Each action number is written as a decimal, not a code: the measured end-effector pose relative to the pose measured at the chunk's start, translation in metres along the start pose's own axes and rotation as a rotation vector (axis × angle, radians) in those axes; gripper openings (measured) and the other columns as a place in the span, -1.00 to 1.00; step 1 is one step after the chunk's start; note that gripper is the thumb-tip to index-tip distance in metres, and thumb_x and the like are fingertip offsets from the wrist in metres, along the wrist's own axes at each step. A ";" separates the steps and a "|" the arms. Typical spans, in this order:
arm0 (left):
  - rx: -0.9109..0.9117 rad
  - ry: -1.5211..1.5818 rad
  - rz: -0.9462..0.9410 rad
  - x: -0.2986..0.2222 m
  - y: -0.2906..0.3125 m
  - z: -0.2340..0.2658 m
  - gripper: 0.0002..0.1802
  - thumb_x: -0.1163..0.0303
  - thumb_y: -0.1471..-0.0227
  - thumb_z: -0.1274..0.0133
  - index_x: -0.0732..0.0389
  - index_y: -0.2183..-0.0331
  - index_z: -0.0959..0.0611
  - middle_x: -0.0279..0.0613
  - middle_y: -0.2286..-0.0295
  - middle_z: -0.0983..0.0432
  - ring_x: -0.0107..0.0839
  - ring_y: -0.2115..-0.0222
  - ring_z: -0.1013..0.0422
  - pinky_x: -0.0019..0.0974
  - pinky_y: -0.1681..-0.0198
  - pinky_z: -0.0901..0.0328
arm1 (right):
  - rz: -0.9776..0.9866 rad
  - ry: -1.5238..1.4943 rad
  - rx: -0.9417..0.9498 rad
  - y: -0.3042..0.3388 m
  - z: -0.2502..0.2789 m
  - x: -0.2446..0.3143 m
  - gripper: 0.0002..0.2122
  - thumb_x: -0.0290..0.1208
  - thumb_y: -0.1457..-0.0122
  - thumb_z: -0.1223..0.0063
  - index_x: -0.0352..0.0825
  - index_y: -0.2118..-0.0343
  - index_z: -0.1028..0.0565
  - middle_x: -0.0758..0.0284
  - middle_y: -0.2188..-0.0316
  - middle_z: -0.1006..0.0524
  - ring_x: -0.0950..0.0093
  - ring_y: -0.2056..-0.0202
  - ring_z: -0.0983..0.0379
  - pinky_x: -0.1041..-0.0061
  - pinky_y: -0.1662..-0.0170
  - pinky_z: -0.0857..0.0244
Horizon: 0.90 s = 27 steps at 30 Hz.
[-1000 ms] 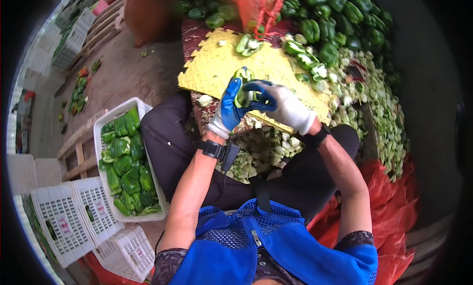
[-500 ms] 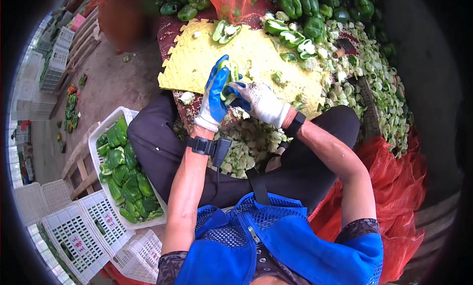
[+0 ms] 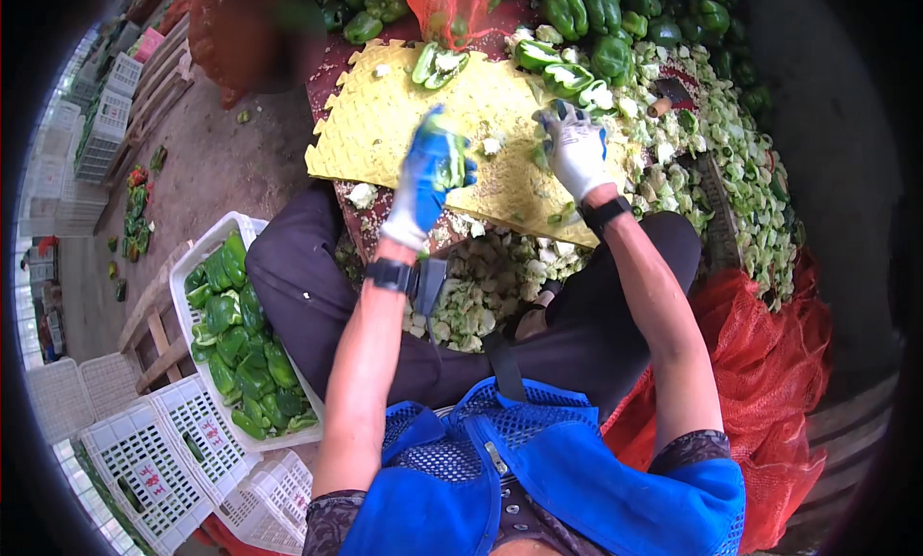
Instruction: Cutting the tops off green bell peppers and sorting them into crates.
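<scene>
My left hand (image 3: 433, 176), in a blue-and-white work glove, is closed around a cut green bell pepper (image 3: 449, 162) above the yellow foam mat (image 3: 370, 118). Motion blurs the hand a little. My right hand (image 3: 577, 152), gloved the same way, is over the mat's right part, just below several halved green peppers (image 3: 567, 79). Its fingers are bent and smeared, so whether they hold anything is not clear. Another pepper half (image 3: 439, 65) lies cut side up at the mat's far edge. Pale pepper cores and seeds are scattered over the mat.
Whole green peppers (image 3: 615, 8) are piled at the far side, beside a red mesh bag (image 3: 447, 8). A wooden-handled tool (image 3: 661, 107) lies among heaped cores (image 3: 740, 171) on the right. A white crate (image 3: 255, 224) of peppers stands left of my knee. Red netting (image 3: 760, 364) lies right.
My right hand has left the pepper in my left hand and moved right, toward the pepper halves. My left hand still holds its pepper and has barely shifted.
</scene>
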State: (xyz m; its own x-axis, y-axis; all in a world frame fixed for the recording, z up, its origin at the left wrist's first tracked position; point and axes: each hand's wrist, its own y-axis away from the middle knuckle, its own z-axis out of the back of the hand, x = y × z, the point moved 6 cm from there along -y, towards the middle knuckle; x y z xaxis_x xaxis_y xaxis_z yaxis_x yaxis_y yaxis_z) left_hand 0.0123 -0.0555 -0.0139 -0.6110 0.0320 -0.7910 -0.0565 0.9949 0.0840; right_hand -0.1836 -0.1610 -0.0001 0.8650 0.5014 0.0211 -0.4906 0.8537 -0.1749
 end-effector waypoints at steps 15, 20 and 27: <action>-0.379 -0.449 -0.304 -0.079 0.040 0.015 -0.44 0.39 -0.12 -0.08 0.10 -0.16 -0.36 -0.29 0.13 -0.45 -0.54 0.21 -0.40 -0.45 0.17 -0.35 | 0.182 -0.510 -0.222 -0.091 0.008 0.072 -0.56 -0.39 -0.01 -0.14 -0.25 -0.01 -0.40 0.10 0.08 -0.46 0.13 0.06 -0.38 0.18 0.00 -0.26; -0.578 -0.340 -0.410 -0.202 0.132 0.065 -0.52 0.42 -0.17 -0.01 0.24 -0.12 -0.40 -0.24 0.03 -0.43 -0.50 0.07 -0.38 -0.42 0.00 -0.30 | 0.398 -0.329 -0.090 -0.158 -0.038 0.066 -0.54 -0.50 0.01 -0.07 -0.14 -0.03 -0.44 0.09 -0.08 -0.37 0.08 -0.06 -0.30 0.15 -0.17 -0.14; -1.124 -0.802 -0.541 -0.287 0.292 0.272 -0.51 0.23 -0.14 -0.07 0.31 -0.03 -0.45 -0.17 0.12 -0.42 -0.41 0.16 -0.38 -0.36 0.05 -0.28 | 0.493 -0.104 0.042 -0.188 -0.105 0.083 -0.40 -0.42 0.05 -0.20 -0.23 -0.14 -0.31 -0.06 -0.06 -0.29 -0.06 -0.02 -0.28 0.10 -0.06 -0.25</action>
State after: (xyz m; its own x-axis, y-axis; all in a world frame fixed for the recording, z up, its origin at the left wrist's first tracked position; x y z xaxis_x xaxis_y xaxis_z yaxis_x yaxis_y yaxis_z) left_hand 0.3853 0.2518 0.0726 0.2504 0.1063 -0.9623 -0.9245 0.3214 -0.2051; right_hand -0.0089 -0.2946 -0.0689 0.5149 0.8561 0.0440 -0.8439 0.5152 -0.1494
